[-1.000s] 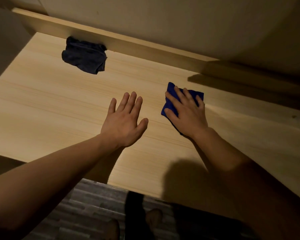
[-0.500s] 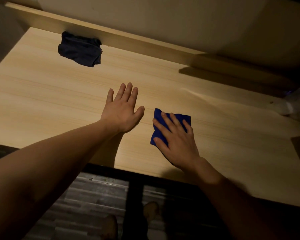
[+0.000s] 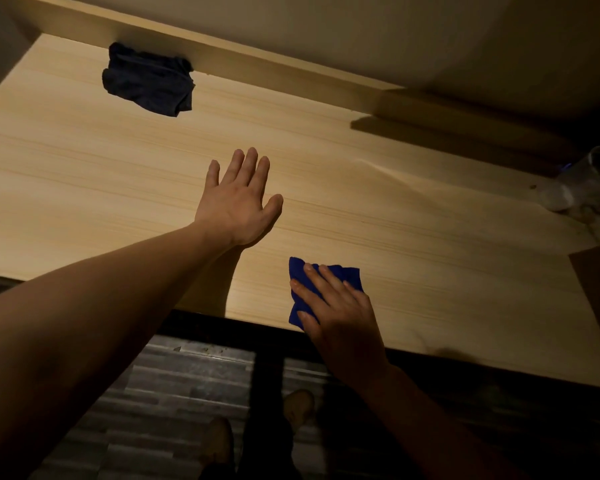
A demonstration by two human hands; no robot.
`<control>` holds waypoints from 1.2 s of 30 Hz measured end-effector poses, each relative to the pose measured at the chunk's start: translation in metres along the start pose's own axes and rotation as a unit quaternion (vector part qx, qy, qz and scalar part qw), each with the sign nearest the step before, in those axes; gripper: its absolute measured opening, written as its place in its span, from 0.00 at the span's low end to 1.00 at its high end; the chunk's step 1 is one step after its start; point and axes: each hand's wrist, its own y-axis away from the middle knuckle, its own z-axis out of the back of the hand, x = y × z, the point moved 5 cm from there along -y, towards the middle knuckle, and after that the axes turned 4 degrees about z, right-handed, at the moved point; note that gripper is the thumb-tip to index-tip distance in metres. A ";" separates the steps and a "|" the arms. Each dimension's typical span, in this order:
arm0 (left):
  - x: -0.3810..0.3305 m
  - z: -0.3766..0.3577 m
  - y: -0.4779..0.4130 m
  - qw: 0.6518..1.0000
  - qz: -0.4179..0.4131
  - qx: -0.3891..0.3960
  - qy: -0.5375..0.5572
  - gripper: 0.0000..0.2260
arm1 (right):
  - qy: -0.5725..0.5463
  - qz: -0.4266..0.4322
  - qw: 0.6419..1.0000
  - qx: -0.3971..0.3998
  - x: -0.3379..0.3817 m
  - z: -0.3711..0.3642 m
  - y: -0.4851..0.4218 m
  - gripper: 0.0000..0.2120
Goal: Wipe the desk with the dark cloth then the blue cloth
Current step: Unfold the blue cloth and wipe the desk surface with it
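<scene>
The right hand [image 3: 340, 317] lies flat on the blue cloth [image 3: 326, 282], fingers spread over it and pressing it to the desk [image 3: 430, 237] rather than pinching it; that flat palm is how a wiping stroke is driven, since it spreads the pressure across the whole folded pad. The cloth sits under the fingers and pokes out ahead of the fingertips and to their left, close to the desk's near edge, so this pass looks like it covers the front strip of the surface. The left hand [image 3: 238, 206] is open and holds nothing, palm down on the bare wood, up and to the left of the wiping hand and well apart from it (most likely a brace for leaning over the desk while the other arm works). The dark cloth [image 3: 148, 83] lies crumpled far beyond both hands, against the raised back ledge [image 3: 257, 67], touched by no one; set out of the way like that, it suggests the first half of the job is finished and the blue-cloth wipe is the step in hand. Some pale clutter at the far right is too dim to identify
</scene>
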 end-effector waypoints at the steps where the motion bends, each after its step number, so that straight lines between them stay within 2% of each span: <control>1: 0.000 0.000 0.000 1.000 0.000 -0.001 0.000 0.37 | -0.014 0.002 1.000 0.009 0.002 0.001 0.002 0.22; 3: 0.000 -0.001 0.000 1.000 -0.001 -0.003 0.002 0.37 | -0.095 -0.005 0.995 0.021 0.001 0.005 0.006 0.20; 6: 0.002 -0.002 -0.001 1.000 -0.001 -0.003 0.004 0.37 | -0.292 -0.056 0.955 -0.001 -0.013 0.025 -0.006 0.17; 10: 0.001 -0.003 -0.001 1.000 0.000 -0.005 0.000 0.37 | -0.394 -0.153 0.904 -0.066 -0.060 0.059 -0.052 0.16; 11: 0.001 -0.003 -0.001 1.000 0.001 -0.007 0.000 0.37 | -0.391 -0.165 0.902 -0.079 -0.077 0.066 -0.067 0.16; 14: 0.001 -0.004 0.000 1.000 0.003 -0.010 0.002 0.36 | -0.240 -0.158 0.955 -0.072 -0.134 0.077 -0.119 0.18; 16: 0.001 -0.004 -0.001 1.000 0.004 -0.012 0.004 0.36 | -0.170 -0.132 0.975 -0.061 -0.162 0.077 -0.152 0.19; 23: -0.001 -0.004 -0.001 1.000 0.005 -0.010 -0.005 0.36 | 0.024 -0.084 0.996 0.014 -0.206 0.067 -0.234 0.19; 27: -0.001 -0.004 -0.001 1.000 0.010 -0.010 -0.005 0.35 | 0.031 -0.120 0.990 0.074 -0.218 0.055 -0.249 0.20; 36: -0.003 -0.003 -0.001 1.000 0.011 -0.006 -0.001 0.35 | 0.060 -0.106 0.985 0.125 -0.219 0.043 -0.231 0.27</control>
